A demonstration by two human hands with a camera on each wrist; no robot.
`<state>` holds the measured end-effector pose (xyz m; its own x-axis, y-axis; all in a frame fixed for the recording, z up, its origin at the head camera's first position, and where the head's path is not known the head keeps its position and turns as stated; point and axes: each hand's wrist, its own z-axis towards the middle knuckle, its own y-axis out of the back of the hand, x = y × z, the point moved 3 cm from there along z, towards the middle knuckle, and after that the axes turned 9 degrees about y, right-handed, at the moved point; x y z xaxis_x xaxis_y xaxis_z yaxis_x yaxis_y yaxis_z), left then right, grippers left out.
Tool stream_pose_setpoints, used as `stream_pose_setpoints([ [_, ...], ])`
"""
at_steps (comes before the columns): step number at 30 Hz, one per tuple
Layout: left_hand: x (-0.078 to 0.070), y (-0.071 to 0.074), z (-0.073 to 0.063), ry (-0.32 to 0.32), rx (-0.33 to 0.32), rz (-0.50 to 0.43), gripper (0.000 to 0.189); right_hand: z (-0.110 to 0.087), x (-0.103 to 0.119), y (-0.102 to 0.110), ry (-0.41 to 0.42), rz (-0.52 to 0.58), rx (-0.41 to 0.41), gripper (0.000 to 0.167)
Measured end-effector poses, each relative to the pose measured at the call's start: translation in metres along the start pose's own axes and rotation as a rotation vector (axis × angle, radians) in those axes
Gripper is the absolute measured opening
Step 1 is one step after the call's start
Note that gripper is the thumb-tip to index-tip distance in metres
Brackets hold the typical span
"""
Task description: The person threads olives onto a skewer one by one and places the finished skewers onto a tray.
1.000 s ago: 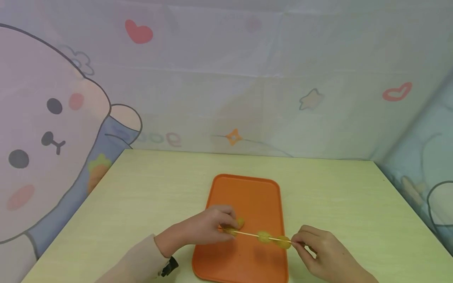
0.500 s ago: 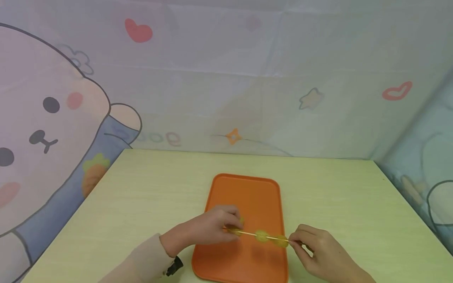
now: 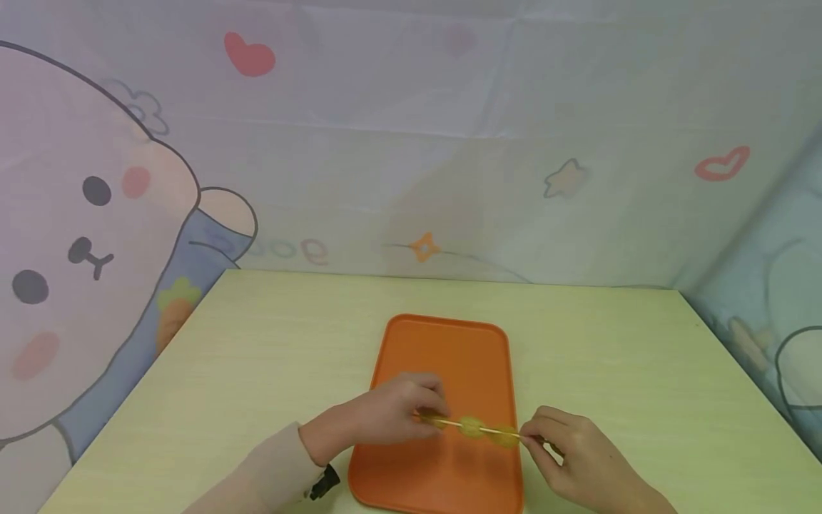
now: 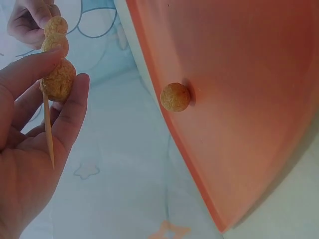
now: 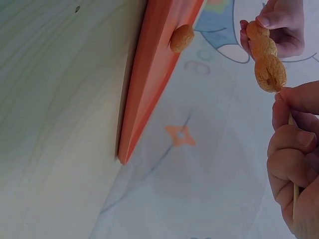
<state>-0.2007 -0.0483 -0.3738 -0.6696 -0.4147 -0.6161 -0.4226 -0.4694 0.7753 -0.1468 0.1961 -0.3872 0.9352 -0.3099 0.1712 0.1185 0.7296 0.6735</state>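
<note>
A thin wooden skewer point(image 3: 452, 423) runs through three golden-brown wrinkled balls, held above the orange tray point(image 3: 449, 350). My left hand point(image 3: 394, 410) pinches the leftmost ball point(image 4: 59, 82) between thumb and fingers; the skewer's pointed end sticks out past it along the palm. The middle ball point(image 3: 472, 427) sits along the stick. Beside the far ball point(image 5: 269, 74), my right hand point(image 5: 296, 154) grips the skewer, its fingers curled round it. A loose ball point(image 4: 175, 97) lies on the tray near its edge; in the head view my left hand hides it.
The tray lies on a pale wooden table point(image 3: 289, 335), its long sides running away from me. A printed cloth point(image 3: 385, 143) with a cartoon bear hangs behind the table. A black object point(image 3: 324, 482) shows under my left wrist.
My left hand has moved right with its ball, narrowing the gap to the middle ball. The right hand and skewer have shifted slightly left. The loose ball has become hidden in the head view.
</note>
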Motion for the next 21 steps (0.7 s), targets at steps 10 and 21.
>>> stream_pose_setpoints([
  [10,-0.0018,-0.0023,0.0032,-0.029,-0.011,-0.008,0.013,0.0011,0.0003,-0.0002,0.004,0.009,0.008,0.013],
  [21,-0.0022,-0.0054,0.0055,-0.011,-0.001,0.006,0.015,-0.0008,-0.0011,-0.0019,0.013,-0.012,0.002,0.018],
])
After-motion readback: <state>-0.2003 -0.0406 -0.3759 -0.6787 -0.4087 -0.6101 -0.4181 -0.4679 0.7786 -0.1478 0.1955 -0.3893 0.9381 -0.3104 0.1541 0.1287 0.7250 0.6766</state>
